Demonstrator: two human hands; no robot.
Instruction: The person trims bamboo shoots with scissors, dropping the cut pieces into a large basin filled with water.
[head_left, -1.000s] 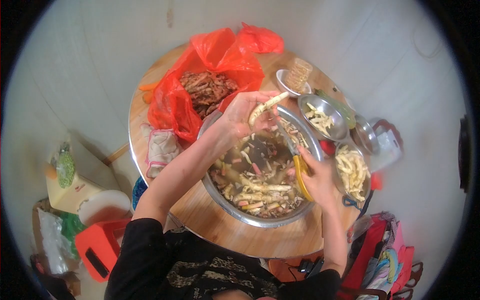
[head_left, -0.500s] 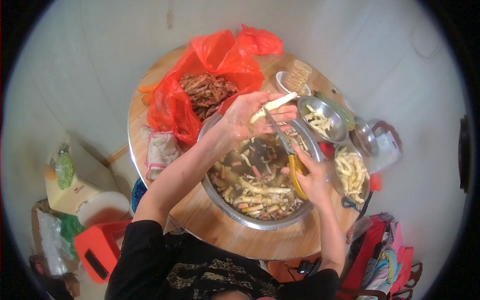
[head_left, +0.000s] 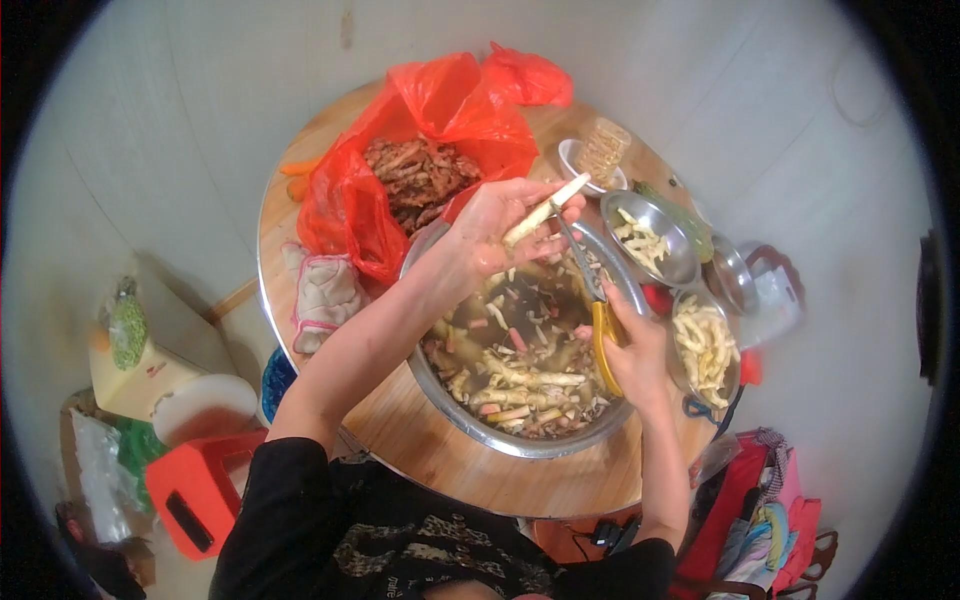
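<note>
A long pale peeled root (head_left: 530, 224) lies across the palm and fingers of my left hand (head_left: 482, 228), held above the large metal basin (head_left: 532, 449). In my right hand (head_left: 640, 352) is a pair of scissors (head_left: 606, 345) with yellow handles. Its blades point up and away, and their tips meet the root near its middle. Murky water fills the basin, with several root pieces (head_left: 530, 378) and pinkish scraps floating in it.
Behind the basin, a red plastic bag (head_left: 345, 195) holds brown unpeeled roots (head_left: 420, 170). Right of it stand metal bowls with pale peeled roots (head_left: 703, 345). A light cloth glove (head_left: 328, 300) lies at the table's left. A red stool (head_left: 200, 490) is on the floor.
The root has turned a little more upright in my left hand, whose fingers are now curled closer around it. My right hand and the scissors have shifted slightly right.
</note>
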